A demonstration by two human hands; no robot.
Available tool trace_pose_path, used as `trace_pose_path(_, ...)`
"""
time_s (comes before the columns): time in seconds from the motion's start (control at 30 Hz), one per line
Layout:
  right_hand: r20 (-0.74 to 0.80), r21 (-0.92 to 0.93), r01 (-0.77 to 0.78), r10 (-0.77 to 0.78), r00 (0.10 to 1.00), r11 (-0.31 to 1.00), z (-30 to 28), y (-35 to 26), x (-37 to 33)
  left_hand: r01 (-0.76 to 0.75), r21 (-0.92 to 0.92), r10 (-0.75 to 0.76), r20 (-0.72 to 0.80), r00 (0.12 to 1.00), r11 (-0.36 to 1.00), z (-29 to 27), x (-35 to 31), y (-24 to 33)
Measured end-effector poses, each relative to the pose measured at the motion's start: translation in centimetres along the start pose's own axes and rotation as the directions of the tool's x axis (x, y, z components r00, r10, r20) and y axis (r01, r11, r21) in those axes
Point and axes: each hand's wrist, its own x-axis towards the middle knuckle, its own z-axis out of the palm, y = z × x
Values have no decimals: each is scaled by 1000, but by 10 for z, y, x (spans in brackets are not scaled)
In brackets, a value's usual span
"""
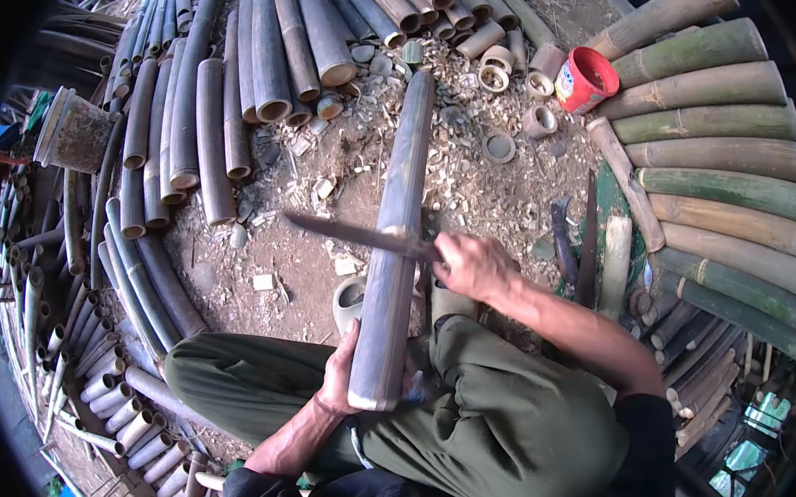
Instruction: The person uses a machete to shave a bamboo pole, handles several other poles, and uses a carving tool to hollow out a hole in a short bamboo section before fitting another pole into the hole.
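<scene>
1. The right hand [475,265] wraps its fingers firmly around the handle end of a long dark knife [344,234], whose blade points left.
2. The blade crosses the middle of a grey bamboo pole [381,330], near a node; whether its edge bites in, I cannot tell.
3. The left hand [339,381] grips this pole's near end from the left side, its thumb along the wall; the other fingers are mostly hidden.
4. The pole slants away from the person's green trousers [524,424], over chip-strewn ground [315,183].
5. A hollow bamboo ring [350,295] sits just left of the pole.
6. Beyond, to the right, a red bucket [587,81] stands near wide bamboo culms [723,154] lying side by side.
</scene>
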Motion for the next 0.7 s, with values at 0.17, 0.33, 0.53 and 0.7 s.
trace_pose_path(0.17,-106,79,391,-383,918,917,-5,-33,-9,-26,-33,27,32,999,999,-13,2,3)
trace_pose_path(0.33,0,-31,-72,72,997,997,-3,-9,5,-41,-12,42,22,999,999,0,-3,14)
trace_pose_path(0.53,149,-171,255,-231,961,952,-2,-1,-8,-37,1,37,108,993,999,2,0,7)
trace_pose_path(0.7,119,92,-20,9,993,996,-13,-25,3,-60,20,59,4,998,998,9,-17,13)
